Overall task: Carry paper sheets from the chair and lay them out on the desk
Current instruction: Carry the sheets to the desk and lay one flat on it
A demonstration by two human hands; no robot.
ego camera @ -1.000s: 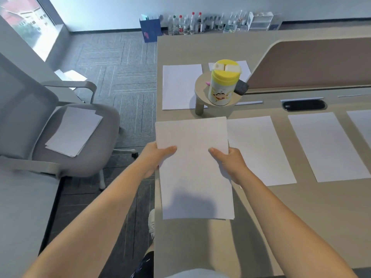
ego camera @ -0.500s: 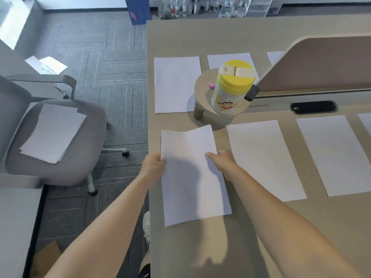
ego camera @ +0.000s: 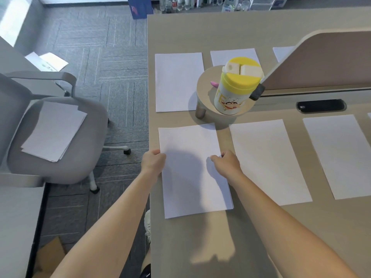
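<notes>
A white paper sheet (ego camera: 192, 169) lies flat on the beige desk (ego camera: 200, 247) near its left edge. My left hand (ego camera: 153, 161) grips the sheet's left edge and my right hand (ego camera: 227, 164) pinches its right edge. Other sheets lie on the desk: one just to the right (ego camera: 267, 161), another further right (ego camera: 341, 155), and one behind at the left (ego camera: 177, 81). A stack of paper sheets (ego camera: 53, 129) rests on the seat of the grey chair (ego camera: 80, 157) to the left of the desk.
A yellow-lidded bottle (ego camera: 234, 87) stands on a small round stand (ego camera: 204, 91) just behind the held sheet. A brown divider panel (ego camera: 321, 59) rises at the right. A cable port (ego camera: 321, 106) is set in the desk. Papers lie on the carpet (ego camera: 48, 61).
The sheet has come down from in front of me onto the desk and now lies flat. Both hands stayed on its edges and moved forward with it.
</notes>
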